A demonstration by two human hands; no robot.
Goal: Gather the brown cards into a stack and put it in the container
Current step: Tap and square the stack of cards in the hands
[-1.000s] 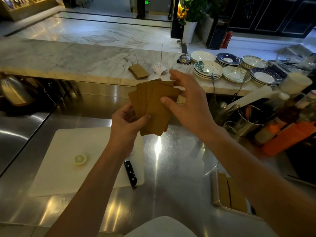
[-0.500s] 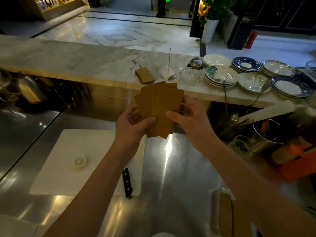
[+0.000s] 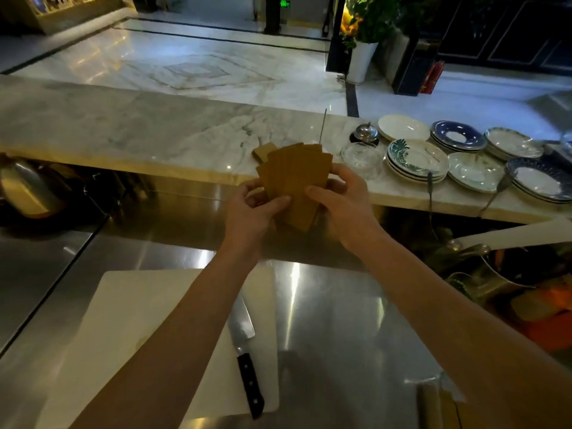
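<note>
Since the earlier frame the fanned brown cards (image 3: pixel 295 184) had closed tighter. The left hand (image 3: pixel 253 212) and right hand (image 3: pixel 343 205) both clamped them (thumbs on front) above the steel counter (image 3: pixel 334 320), near the marble ledge (image 3: pixel 154 134).

The light where I stand is dim and warm. A bright streak of glare runs down the steel counter (image 3: pixel 325 329) under my arms. The marble floor (image 3: pixel 198 66) beyond shines cooler and brighter. The wide lens bends the counter's far edge, and its near right corner goes soft and blurred.
</note>
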